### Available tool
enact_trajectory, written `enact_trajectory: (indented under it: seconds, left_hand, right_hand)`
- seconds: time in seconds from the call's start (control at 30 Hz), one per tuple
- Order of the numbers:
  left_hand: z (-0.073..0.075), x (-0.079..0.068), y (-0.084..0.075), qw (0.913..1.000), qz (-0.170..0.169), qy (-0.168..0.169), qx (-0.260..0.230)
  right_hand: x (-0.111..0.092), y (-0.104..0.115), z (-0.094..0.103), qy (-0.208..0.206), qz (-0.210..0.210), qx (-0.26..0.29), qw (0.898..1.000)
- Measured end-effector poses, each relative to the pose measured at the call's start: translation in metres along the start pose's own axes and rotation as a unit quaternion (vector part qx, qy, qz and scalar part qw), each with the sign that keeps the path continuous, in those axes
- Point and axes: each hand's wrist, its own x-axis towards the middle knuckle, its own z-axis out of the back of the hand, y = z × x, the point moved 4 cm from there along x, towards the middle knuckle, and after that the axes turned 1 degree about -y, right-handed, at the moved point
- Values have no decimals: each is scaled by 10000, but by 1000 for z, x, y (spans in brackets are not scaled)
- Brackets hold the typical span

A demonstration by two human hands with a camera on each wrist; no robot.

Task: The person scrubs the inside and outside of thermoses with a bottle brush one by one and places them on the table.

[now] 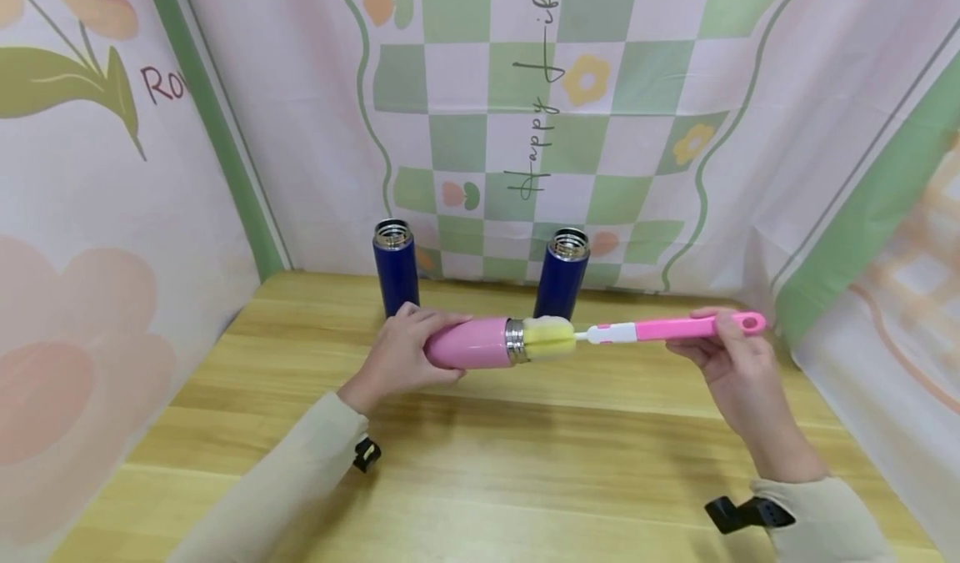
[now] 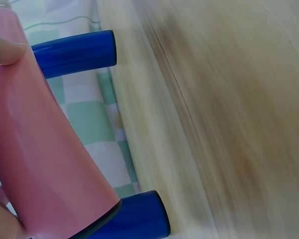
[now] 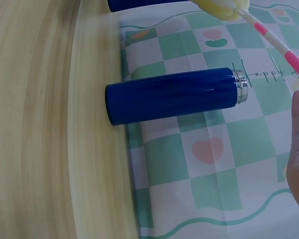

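Note:
My left hand (image 1: 408, 350) grips a pink thermos bottle (image 1: 476, 344) near its base, tipped on its side above the table with the steel mouth facing right. In the left wrist view the bottle (image 2: 45, 134) fills the left side, thumb and fingers around it. My right hand (image 1: 738, 371) holds a bottle brush by its pink handle (image 1: 675, 328), close to the looped end. The brush's yellow sponge head (image 1: 551, 338) is right at the bottle's mouth, most of it showing outside. In the right wrist view the sponge head (image 3: 222, 7) is partly cut off at the top.
Two dark blue bottles without lids stand upright toward the back of the wooden table (image 1: 480, 480): one blue bottle (image 1: 396, 271) behind my left hand, the other blue bottle (image 1: 561, 275) behind the sponge. A patterned curtain (image 1: 457, 79) hangs along the table's back edge.

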Motion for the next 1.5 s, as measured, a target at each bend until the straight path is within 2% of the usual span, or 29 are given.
enact_trajectory:
  seconds: [0.17, 0.27, 0.43, 0.6, 1.1, 1.3, 1.5]
  left_hand:
    - [-3, -1, -3, 9999, -11, 47, 140]
    - [-5, -1, -4, 9999, 8, 104, 127]
    - [-6, -2, -2, 9998, 95, 34, 158]
    - [-6, -5, 1, 9999, 123, 23, 57]
    - [-6, -7, 2, 9994, 278, 122, -176]
    - [-7, -6, 2, 9994, 261, 70, -238]
    - [-5, -6, 2, 9987, 355, 163, -318]
  right_hand:
    - [-1, -8, -8, -54, -52, -316, 9995]
    - [-2, -11, -12, -106, -83, -701, 9974]
    - [-1, -14, -14, -183, -179, -1033, 9943]
    - [-1, -17, -14, -178, -263, -822, 9961]
    - [2, -24, -16, 32, -573, -792, 9952]
    - [3, -25, -18, 174, -540, -717, 9958]
    - [3, -27, -21, 155, -500, -839, 9951]
